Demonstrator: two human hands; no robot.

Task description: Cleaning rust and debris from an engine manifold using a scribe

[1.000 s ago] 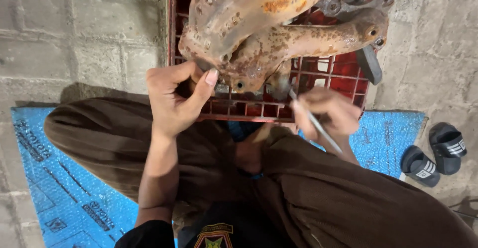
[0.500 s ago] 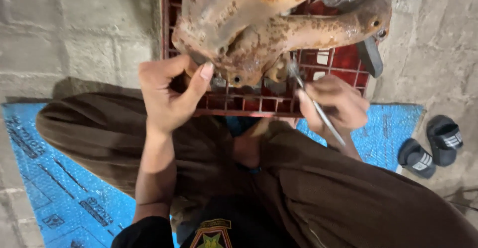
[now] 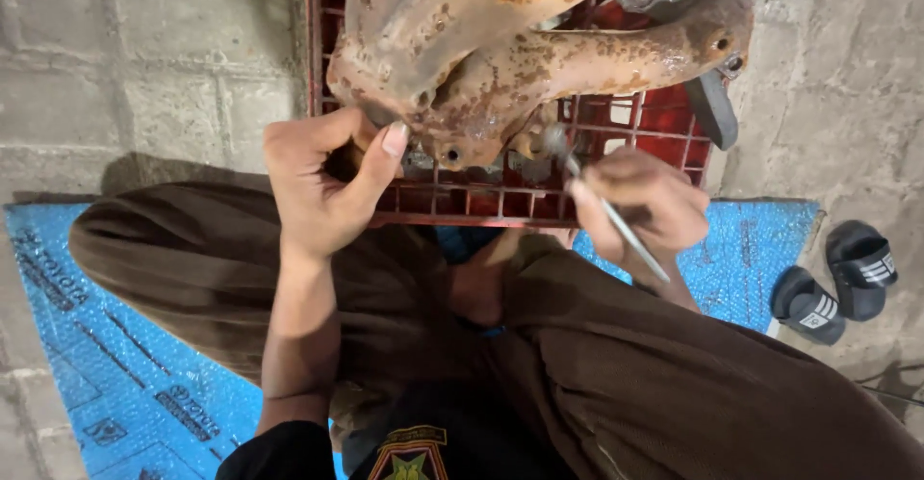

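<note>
Rusty metal casting (image 3: 500, 47), blotched orange and brown with branching arms and small bolt holes, sits on top of a red plastic crate (image 3: 462, 201) just ahead of my knees, and I judge the crate is there to lift the part off the pavement so I can work at its underside while squatting. My left hand (image 3: 322, 186) is curled against the near lower edge of the casting, thumb pressed up beside one of the holes and fingers folded in, steadying the piece so it does not rock on the crate's grid. My right hand (image 3: 640, 206) is closed tightly around a thin metal tool (image 3: 606, 206), held like a pen, its tip angled up toward a flange at the casting's bottom edge; I cannot tell whether the tip touches the metal. Under me lies a blue bubble-textured mat (image 3: 106, 345) with dark printed markings, spread over the grey paving blocks (image 3: 125, 85), seemingly to keep my brown trousers off the ground. A pair of black sandals with white stripes (image 3: 833, 283) rests off to my right, near the mat's edge.
</note>
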